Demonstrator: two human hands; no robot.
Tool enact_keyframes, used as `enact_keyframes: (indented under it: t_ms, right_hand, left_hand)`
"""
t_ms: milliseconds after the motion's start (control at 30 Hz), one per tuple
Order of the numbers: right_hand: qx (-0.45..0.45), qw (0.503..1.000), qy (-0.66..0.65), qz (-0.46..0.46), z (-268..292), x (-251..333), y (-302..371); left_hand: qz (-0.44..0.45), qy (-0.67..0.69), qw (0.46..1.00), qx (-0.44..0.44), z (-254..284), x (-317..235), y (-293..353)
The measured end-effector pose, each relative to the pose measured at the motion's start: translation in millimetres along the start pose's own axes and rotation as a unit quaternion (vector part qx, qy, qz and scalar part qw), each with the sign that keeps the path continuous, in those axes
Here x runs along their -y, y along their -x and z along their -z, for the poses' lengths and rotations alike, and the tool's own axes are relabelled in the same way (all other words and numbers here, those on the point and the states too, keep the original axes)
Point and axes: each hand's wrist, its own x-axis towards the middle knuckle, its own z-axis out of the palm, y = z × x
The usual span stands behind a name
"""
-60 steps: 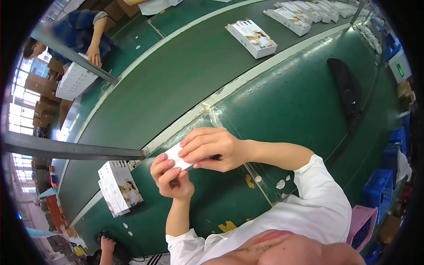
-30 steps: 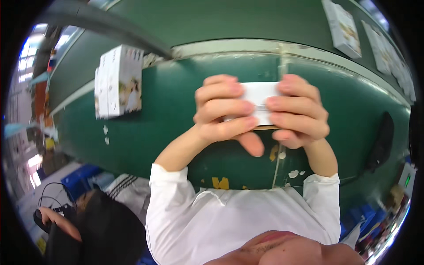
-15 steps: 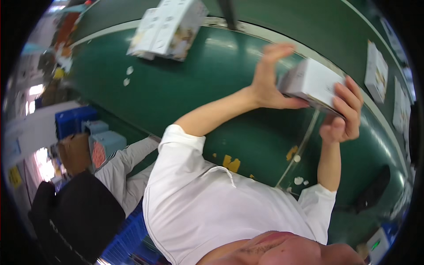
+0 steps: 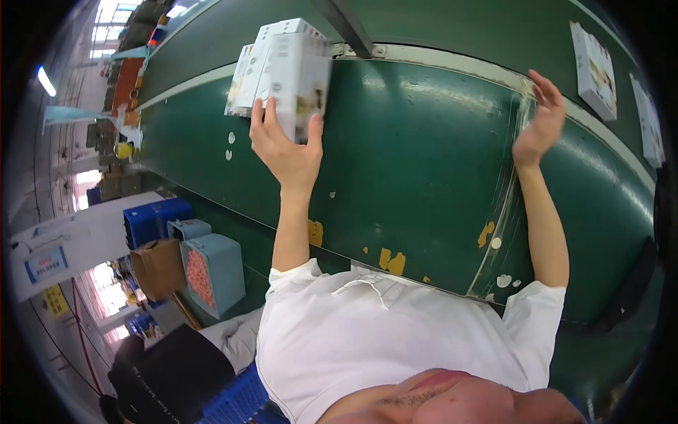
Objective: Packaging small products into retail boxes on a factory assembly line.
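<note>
My left hand (image 4: 288,154) grips the near end of a white carton (image 4: 298,81), its thumb on the right side and its fingers on the left. The carton stands against several similar white boxes (image 4: 248,76) grouped at the far left of the green tabletop (image 4: 417,155). A printed picture shows on its right side, slightly blurred. My right hand (image 4: 542,124) is raised over the right part of the table, near the pale strip along the far side. Its fingers are stretched out, with nothing held.
A grey metal post (image 4: 346,27) rises at the far edge. Beyond the pale strip (image 4: 452,67) lie more flat boxes (image 4: 593,71) at right. Left of the table stand a blue crate (image 4: 157,220), a brown carton (image 4: 157,268) and a light-blue bin (image 4: 229,272) with pink pieces. A person in black (image 4: 176,374) is beside me.
The white carton has gone from between both hands at the right to the box group at left, carried by my left hand. My right hand has let go of it.
</note>
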Motion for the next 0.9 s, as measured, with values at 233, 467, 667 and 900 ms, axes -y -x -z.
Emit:
enact_keyframes:
  t_ms: [233,467,667,900]
  right_hand:
    - [0.032,0.994,0.059,-0.082,8.9,-4.8,6.4]
    - [0.018,0.99,0.038,-0.132,5.9,-4.8,7.3]
    - [0.008,0.987,0.053,-0.153,1.3,-11.8,13.8]
    - [0.004,0.987,0.057,-0.149,11.3,4.4,7.5]
  left_hand:
    - [-0.045,-0.076,0.996,0.029,-17.4,6.1,-11.2]
    - [-0.086,-0.122,0.988,0.026,-46.5,5.7,-33.2]
    - [-0.066,-0.141,0.987,0.046,-47.5,16.0,-39.5]
    - [-0.07,-0.158,0.984,0.035,-52.8,71.8,-50.5]
